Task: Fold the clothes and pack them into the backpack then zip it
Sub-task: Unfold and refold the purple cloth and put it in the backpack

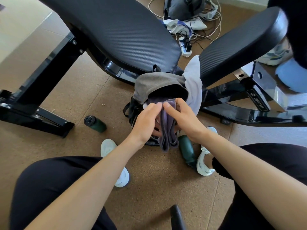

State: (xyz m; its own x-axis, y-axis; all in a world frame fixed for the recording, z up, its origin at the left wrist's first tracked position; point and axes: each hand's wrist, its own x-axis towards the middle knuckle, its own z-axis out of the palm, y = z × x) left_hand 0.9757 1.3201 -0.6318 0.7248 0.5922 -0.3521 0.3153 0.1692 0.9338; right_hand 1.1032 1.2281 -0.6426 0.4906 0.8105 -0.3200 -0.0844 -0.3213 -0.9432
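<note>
Folding purple garment (167, 130), both hands (146, 120) (184, 118) pinching top edge in fingers; next needing lowering into open backpack (159, 83).

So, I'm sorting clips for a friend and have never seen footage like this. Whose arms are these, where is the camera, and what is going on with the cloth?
There is no machine here. The camera sits on a person's head and looks down, so the two bare arms are their own. The left hand and right hand together pinch a folded purple-grey cloth that hangs above an open grey backpack on the cork floor. A white garment drapes over the backpack's right side. One dark green bottle lies left of the bag; another lies by the person's right shoe. Behind stand black padded benches.
</note>
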